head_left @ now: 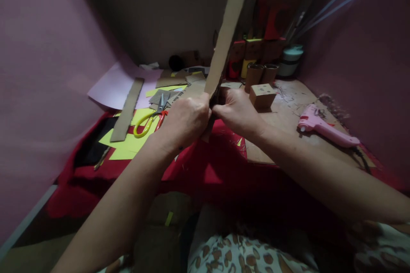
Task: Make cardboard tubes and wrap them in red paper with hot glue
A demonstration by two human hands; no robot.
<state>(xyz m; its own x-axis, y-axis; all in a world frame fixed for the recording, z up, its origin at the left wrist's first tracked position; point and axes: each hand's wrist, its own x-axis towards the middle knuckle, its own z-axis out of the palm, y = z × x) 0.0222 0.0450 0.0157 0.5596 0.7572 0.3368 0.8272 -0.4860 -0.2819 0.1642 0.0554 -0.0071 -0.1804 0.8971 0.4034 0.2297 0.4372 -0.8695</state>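
A long cardboard strip (226, 34) rises at a slant from between my two hands, its upper end passing out of the top of the view. My left hand (190, 115) is closed around its lower part, thumb side toward the middle. My right hand (235, 108) grips the same end from the other side, its fingertips pressed close to the left hand. The fingers cover much of the lower end, and a small tip shows beneath them. Scissors with yellow handles (144, 124) lie just left of my left hand, beside a red-handled tool (161, 120).
Left lie another cardboard strip (128, 113), yellow paper (123, 153) and a pink sheet (112, 83). Right are a small cardboard box (262, 97), cardboard tubes (254, 76), a pink glue gun (326, 126) and a lidded container (291, 60). Red cloth (221, 158) covers the table's front. Walls stand close on both sides.
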